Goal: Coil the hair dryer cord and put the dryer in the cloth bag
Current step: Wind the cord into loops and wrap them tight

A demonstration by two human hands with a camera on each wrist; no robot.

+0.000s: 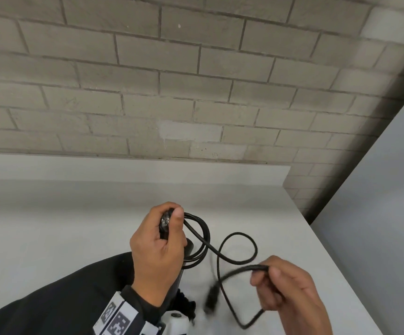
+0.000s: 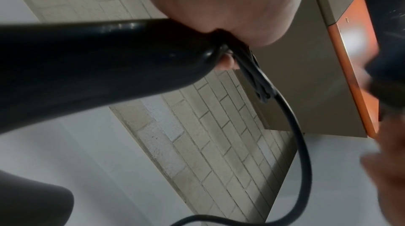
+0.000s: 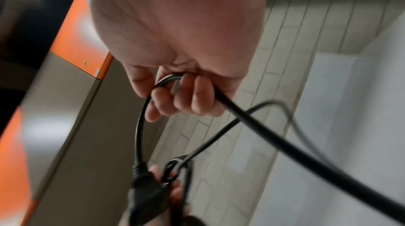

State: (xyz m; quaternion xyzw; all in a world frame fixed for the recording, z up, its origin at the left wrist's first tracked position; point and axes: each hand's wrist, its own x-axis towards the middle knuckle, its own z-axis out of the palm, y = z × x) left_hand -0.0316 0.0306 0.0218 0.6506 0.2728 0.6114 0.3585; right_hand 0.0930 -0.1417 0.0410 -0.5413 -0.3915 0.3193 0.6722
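Note:
My left hand [image 1: 169, 221] grips the black hair dryer [image 2: 98, 67] by its handle, together with a few loops of its black cord [image 1: 239, 234] gathered at the thumb. Part of the handle [image 1: 187, 252] shows below that hand. My right hand [image 1: 266, 272] pinches the loose cord [image 3: 263, 125] further along, to the right and nearer me. Below it a slack loop droops toward the table. The plug [image 1: 212, 301] dangles blurred between the hands, and the plug [image 3: 142, 177] also shows in the right wrist view. Dark cloth [image 1: 63, 298] lies under my left forearm; sleeve or bag, I cannot tell.
The white table [image 1: 51, 226] runs back to a pale brick wall [image 1: 196, 93]. Its right edge slants from the back right toward me, with a grey surface [image 1: 389, 213] beyond. An orange-edged panel [image 2: 359, 74] shows in the wrist views.

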